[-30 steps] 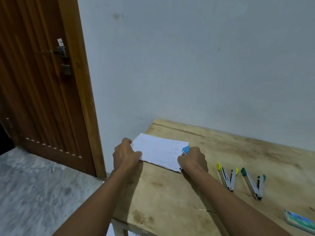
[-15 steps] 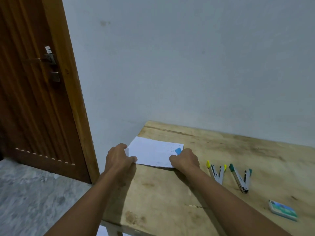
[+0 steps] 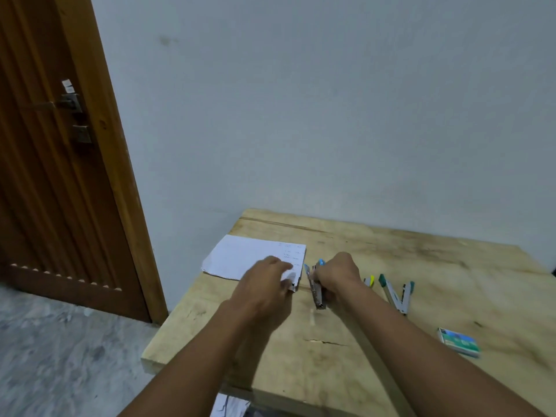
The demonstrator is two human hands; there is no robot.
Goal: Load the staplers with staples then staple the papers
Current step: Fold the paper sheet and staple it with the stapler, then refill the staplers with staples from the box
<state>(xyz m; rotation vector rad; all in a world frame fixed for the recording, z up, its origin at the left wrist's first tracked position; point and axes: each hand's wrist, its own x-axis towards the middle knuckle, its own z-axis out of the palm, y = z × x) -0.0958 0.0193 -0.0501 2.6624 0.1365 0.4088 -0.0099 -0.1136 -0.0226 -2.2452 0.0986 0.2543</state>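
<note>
White papers (image 3: 249,255) lie at the table's left corner. My left hand (image 3: 264,284) is over their near right corner, its fingers extended toward the sheets; the hand is blurred. My right hand (image 3: 338,275) grips a blue-tipped stapler (image 3: 316,288) just right of the papers, clear of the sheets. A yellow-tipped stapler (image 3: 369,280) peeks out behind my right wrist. A green-tipped stapler (image 3: 395,296) lies spread open on the wood further right. A staple box (image 3: 458,341) sits near the right.
The wooden table (image 3: 331,341) stands against a pale wall (image 3: 331,115). A wooden door (image 3: 54,176) is to the left, above a grey floor (image 3: 60,356). Crumpled paper (image 3: 228,406) lies below the table's front edge.
My right hand has drawn the blue stapler off the papers to the right. My left hand has slid from the papers' left edge across to their right corner.
</note>
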